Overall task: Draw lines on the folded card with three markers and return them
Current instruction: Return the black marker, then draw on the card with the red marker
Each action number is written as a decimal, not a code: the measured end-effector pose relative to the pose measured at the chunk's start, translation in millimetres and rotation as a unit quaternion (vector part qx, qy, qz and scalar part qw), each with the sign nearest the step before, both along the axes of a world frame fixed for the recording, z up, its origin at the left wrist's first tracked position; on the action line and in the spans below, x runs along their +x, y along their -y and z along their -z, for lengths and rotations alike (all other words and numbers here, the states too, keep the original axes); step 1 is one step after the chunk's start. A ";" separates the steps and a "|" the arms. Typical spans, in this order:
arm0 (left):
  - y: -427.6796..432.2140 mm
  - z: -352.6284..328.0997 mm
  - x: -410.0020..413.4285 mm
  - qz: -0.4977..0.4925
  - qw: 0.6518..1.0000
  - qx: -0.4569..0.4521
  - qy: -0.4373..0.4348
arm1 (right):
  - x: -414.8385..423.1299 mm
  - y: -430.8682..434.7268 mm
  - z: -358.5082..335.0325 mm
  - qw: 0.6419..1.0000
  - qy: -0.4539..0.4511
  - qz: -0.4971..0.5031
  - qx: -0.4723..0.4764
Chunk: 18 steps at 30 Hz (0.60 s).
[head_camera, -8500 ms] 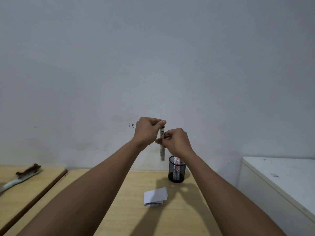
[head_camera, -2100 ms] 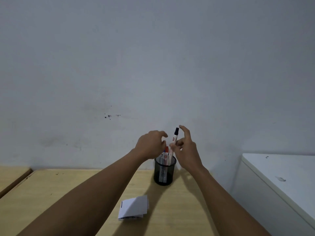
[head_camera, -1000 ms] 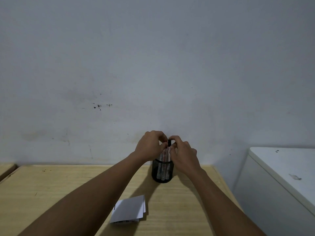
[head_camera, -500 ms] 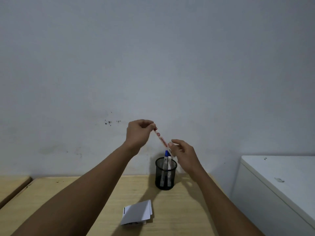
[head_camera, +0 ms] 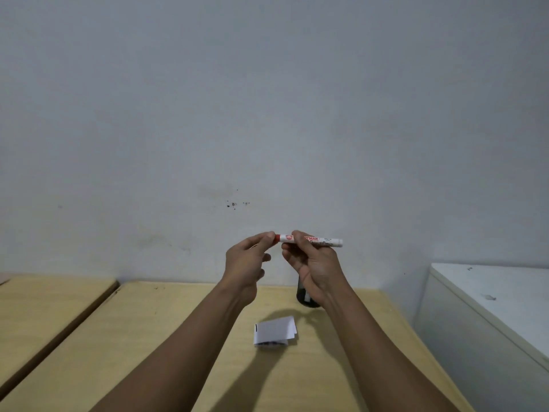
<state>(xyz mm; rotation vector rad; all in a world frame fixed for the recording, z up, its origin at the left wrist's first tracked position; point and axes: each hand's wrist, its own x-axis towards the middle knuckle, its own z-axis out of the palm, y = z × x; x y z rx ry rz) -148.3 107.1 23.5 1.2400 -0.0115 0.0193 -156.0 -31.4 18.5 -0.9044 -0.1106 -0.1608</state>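
A white marker with a red cap (head_camera: pixel 323 241) is held level at chest height in front of the wall. My right hand (head_camera: pixel 312 260) grips its barrel. My left hand (head_camera: pixel 248 257) pinches the red cap end with thumb and forefinger. Below, the folded white card (head_camera: pixel 274 330) lies on the wooden desk (head_camera: pixel 166 337), with a short black line on its left edge. The black mesh pen holder (head_camera: pixel 303 295) stands behind the card, mostly hidden by my right wrist; its contents cannot be seen.
A second wooden desk (head_camera: pixel 44 307) adjoins on the left with a dark gap between. A white cabinet (head_camera: pixel 490 310) stands close on the right. A plain grey wall rises directly behind the desk.
The red marker came out of the holder and turned from tilted to level. My right hand shifted up onto its barrel and my left hand stayed on the cap end.
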 end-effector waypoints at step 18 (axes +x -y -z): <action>-28.9 37.9 6.4 -0.075 0.995 0.007 -0.064 | -23.8 -10.4 49.0 0.956 0.076 0.047 -0.280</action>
